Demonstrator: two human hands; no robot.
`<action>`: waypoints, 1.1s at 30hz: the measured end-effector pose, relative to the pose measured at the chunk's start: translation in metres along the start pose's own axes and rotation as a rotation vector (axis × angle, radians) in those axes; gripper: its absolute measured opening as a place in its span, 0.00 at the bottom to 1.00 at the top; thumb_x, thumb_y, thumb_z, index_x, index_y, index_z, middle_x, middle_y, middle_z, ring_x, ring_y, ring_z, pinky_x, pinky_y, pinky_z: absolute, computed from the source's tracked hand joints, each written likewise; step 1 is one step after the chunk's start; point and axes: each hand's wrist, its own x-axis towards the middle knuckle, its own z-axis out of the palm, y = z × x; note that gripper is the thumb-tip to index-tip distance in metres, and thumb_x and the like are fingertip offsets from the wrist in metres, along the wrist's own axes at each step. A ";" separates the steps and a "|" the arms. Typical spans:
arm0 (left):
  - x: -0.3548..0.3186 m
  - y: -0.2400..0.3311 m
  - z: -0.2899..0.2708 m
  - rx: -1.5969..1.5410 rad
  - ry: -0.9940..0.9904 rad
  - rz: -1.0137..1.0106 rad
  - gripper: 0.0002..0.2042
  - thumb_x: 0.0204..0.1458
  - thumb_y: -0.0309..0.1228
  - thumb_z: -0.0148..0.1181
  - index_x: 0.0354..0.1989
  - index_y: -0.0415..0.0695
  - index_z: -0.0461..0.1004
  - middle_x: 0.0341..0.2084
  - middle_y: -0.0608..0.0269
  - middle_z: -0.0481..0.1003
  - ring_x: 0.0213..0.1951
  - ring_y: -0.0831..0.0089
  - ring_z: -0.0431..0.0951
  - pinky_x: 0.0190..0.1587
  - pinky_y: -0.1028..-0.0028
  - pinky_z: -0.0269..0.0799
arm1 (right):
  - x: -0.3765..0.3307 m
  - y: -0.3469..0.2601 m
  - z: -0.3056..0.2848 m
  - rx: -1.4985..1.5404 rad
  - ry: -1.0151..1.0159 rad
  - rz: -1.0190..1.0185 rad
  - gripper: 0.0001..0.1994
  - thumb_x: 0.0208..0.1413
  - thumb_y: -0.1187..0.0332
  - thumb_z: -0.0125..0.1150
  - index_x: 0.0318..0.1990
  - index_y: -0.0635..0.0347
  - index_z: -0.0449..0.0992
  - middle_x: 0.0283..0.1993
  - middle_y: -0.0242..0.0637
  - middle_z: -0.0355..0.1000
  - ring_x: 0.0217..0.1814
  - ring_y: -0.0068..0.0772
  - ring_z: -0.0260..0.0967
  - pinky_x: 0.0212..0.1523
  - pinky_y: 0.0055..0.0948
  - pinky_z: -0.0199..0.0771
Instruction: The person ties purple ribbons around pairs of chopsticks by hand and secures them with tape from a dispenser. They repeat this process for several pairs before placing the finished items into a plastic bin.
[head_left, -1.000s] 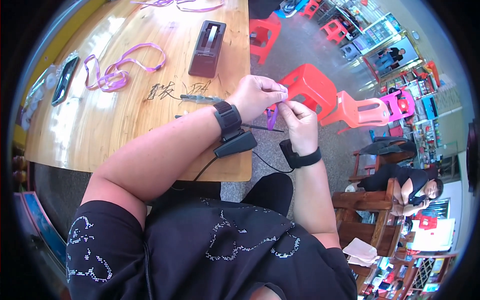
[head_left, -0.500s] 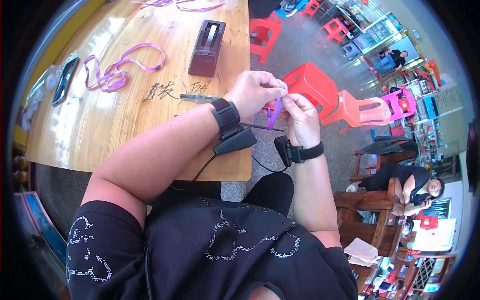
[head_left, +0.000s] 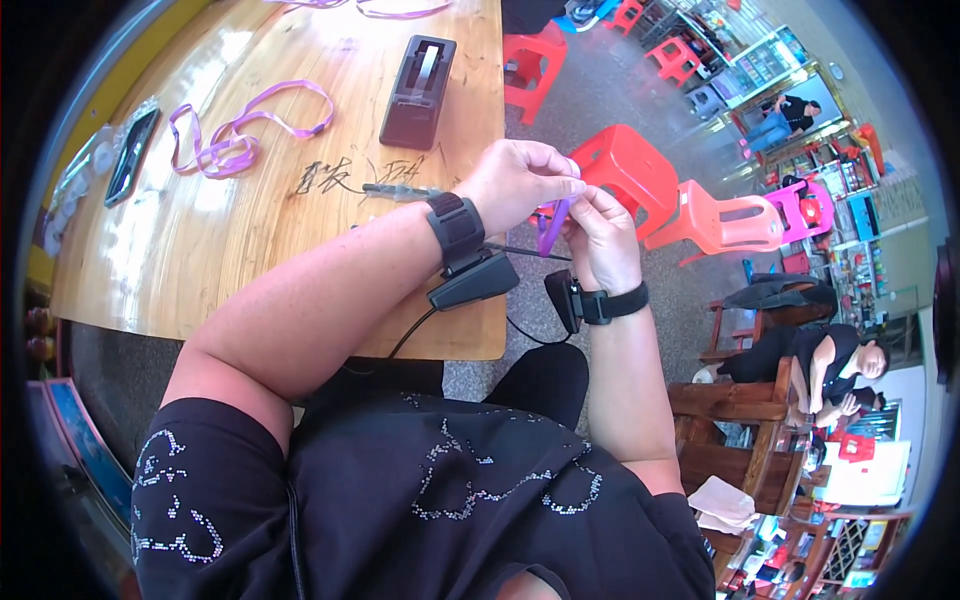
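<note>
The short strip of purple ribbon [head_left: 552, 225] hangs between my hands just past the table's near corner, its long axis running roughly up and down. My left hand [head_left: 515, 180] pinches its upper end from above with fingers closed; my right hand [head_left: 600, 235] is closed on it from the side, both equally near. Behind them on the varnished wooden table [head_left: 200, 250] stands a dark block-shaped tape dispenser [head_left: 418, 92], then a looped purple ribbon [head_left: 235, 135] and a black phone [head_left: 132, 155] further left. Red plastic stools [head_left: 625, 165] stand beyond the edge.

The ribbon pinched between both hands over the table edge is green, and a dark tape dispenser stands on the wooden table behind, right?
Not quite. In the head view the ribbon pinched between the left hand and right hand is purple, not green. The dark tape dispenser does stand on the wooden table.
</note>
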 end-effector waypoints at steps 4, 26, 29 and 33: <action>0.001 -0.003 -0.002 -0.011 0.012 0.025 0.05 0.47 0.25 0.61 0.31 0.38 0.75 0.29 0.67 0.74 0.33 0.82 0.73 0.38 0.81 0.70 | -0.005 -0.007 0.004 0.040 -0.035 0.002 0.04 0.54 0.73 0.55 0.35 0.60 0.74 0.29 0.28 0.71 0.28 0.17 0.64 0.31 0.18 0.64; 0.003 -0.019 -0.016 0.680 0.006 0.150 0.05 0.42 0.28 0.59 0.27 0.41 0.77 0.24 0.55 0.76 0.29 0.66 0.77 0.34 0.71 0.72 | 0.049 0.010 -0.015 -0.293 0.043 0.114 0.03 0.45 0.73 0.63 0.27 0.58 0.75 0.24 0.28 0.72 0.22 0.15 0.63 0.24 0.15 0.59; 0.002 -0.021 -0.016 0.703 -0.018 0.180 0.06 0.40 0.28 0.58 0.27 0.44 0.78 0.24 0.53 0.75 0.30 0.60 0.77 0.35 0.68 0.72 | 0.055 0.017 -0.018 -0.301 0.060 0.182 0.03 0.45 0.72 0.63 0.25 0.55 0.75 0.22 0.27 0.71 0.20 0.14 0.61 0.23 0.15 0.58; 0.004 -0.028 -0.015 0.799 -0.086 0.230 0.05 0.43 0.28 0.57 0.28 0.43 0.77 0.26 0.54 0.76 0.32 0.60 0.76 0.36 0.68 0.72 | 0.062 0.027 -0.023 -0.300 0.046 0.244 0.03 0.46 0.71 0.63 0.26 0.55 0.75 0.22 0.26 0.71 0.20 0.15 0.62 0.23 0.16 0.59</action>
